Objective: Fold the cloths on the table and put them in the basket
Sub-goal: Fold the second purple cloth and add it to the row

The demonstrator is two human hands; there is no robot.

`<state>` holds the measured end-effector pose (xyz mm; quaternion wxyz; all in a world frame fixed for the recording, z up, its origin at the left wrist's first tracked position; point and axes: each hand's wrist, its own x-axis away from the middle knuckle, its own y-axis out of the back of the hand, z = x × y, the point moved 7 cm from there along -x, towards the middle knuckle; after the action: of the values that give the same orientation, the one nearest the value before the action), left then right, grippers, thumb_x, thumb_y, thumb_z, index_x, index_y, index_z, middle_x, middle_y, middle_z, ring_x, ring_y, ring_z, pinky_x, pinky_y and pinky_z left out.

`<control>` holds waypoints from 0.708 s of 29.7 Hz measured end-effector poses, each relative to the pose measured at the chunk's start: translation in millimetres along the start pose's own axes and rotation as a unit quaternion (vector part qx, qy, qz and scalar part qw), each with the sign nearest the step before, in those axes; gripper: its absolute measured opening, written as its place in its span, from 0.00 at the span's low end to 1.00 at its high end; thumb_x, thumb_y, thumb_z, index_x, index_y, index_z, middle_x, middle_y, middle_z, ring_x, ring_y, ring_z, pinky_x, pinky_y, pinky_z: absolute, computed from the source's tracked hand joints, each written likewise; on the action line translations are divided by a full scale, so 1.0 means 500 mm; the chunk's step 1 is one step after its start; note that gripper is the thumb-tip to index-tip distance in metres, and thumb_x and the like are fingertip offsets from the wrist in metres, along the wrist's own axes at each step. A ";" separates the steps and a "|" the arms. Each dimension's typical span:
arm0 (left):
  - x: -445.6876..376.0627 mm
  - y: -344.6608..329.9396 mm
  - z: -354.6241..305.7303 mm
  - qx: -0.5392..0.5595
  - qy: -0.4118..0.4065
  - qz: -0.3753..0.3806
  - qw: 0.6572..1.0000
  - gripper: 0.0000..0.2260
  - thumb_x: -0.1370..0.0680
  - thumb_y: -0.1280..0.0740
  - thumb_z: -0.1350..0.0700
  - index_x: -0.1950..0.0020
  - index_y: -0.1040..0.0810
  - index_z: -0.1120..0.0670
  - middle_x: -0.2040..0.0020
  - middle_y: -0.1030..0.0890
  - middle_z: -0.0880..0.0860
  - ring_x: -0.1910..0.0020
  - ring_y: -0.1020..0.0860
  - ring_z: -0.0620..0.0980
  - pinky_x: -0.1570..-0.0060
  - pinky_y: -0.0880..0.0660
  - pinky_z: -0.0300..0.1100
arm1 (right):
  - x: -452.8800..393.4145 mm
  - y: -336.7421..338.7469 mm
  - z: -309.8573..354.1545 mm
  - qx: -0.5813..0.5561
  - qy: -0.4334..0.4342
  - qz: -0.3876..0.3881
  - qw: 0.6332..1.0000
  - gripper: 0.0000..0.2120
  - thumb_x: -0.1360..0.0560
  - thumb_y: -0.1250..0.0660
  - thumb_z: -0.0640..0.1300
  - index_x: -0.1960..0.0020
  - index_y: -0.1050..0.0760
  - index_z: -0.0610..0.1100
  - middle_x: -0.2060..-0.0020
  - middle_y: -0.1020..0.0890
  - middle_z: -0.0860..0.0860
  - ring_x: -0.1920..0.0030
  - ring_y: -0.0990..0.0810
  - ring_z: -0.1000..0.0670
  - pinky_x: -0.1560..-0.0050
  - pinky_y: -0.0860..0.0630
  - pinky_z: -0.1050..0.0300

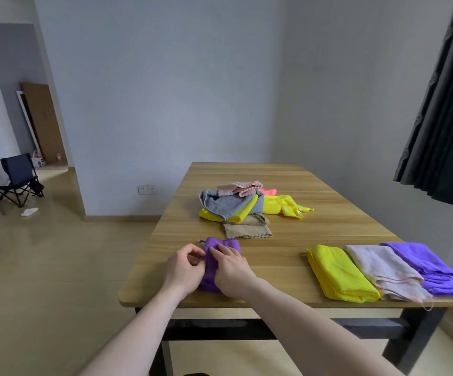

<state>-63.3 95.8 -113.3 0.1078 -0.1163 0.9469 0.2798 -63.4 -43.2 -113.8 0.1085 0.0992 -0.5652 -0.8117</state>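
A small purple cloth (211,263) lies bunched near the front left of the wooden table (287,253). My left hand (184,270) pinches its left edge with curled fingers. My right hand (232,270) lies on top of it, fingers pressing the fabric down. Farther back sits a loose pile of unfolded cloths (233,206): grey, yellow, pink and a beige one (247,229) in front. At the front right lie three folded cloths side by side: yellow (339,272), pale pink (385,270), purple (420,261). No basket is in view.
The table's front edge runs just below my hands. The purple folded cloth hangs slightly over the right front corner. A folding chair (20,177) stands on the floor far left. A dark curtain (442,104) hangs at the right.
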 end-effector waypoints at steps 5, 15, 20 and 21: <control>0.000 0.006 0.005 0.009 0.029 -0.014 0.999 0.05 0.25 0.30 0.58 0.58 0.18 0.49 0.61 0.17 0.45 0.60 0.20 0.45 0.64 0.29 0.35 | 0.001 0.004 0.007 0.052 0.010 0.041 0.998 0.34 0.20 0.41 0.44 0.17 0.49 0.54 0.18 0.48 0.49 0.19 0.49 0.43 0.23 0.46 0.42; -0.005 0.002 0.013 0.005 0.024 -0.006 1.000 0.12 0.26 0.36 0.65 0.57 0.19 0.49 0.57 0.17 0.45 0.56 0.22 0.46 0.60 0.29 0.39 | 0.027 0.030 -0.031 0.065 0.021 0.084 0.994 0.31 0.21 0.41 0.43 0.19 0.42 0.56 0.18 0.45 0.53 0.19 0.47 0.45 0.23 0.44 0.40; -0.008 0.004 0.013 0.009 0.018 -0.010 1.000 0.13 0.26 0.37 0.67 0.56 0.19 0.50 0.57 0.17 0.47 0.56 0.22 0.47 0.61 0.29 0.38 | 0.014 0.050 -0.015 0.011 0.017 0.033 0.999 0.27 0.21 0.45 0.43 0.22 0.33 0.52 0.21 0.38 0.50 0.22 0.42 0.42 0.24 0.41 0.41; -0.009 0.002 0.013 0.005 0.013 -0.007 1.000 0.13 0.26 0.37 0.67 0.56 0.19 0.51 0.57 0.17 0.47 0.56 0.22 0.48 0.60 0.30 0.40 | 0.008 0.051 -0.009 0.003 0.020 0.008 1.000 0.24 0.18 0.46 0.47 0.23 0.32 0.51 0.22 0.36 0.49 0.22 0.41 0.42 0.24 0.40 0.42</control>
<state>-58.4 100.8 -116.7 0.0978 -0.1260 0.9489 0.2723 -64.4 -57.0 -91.3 0.1262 0.1112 -0.5664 -0.8068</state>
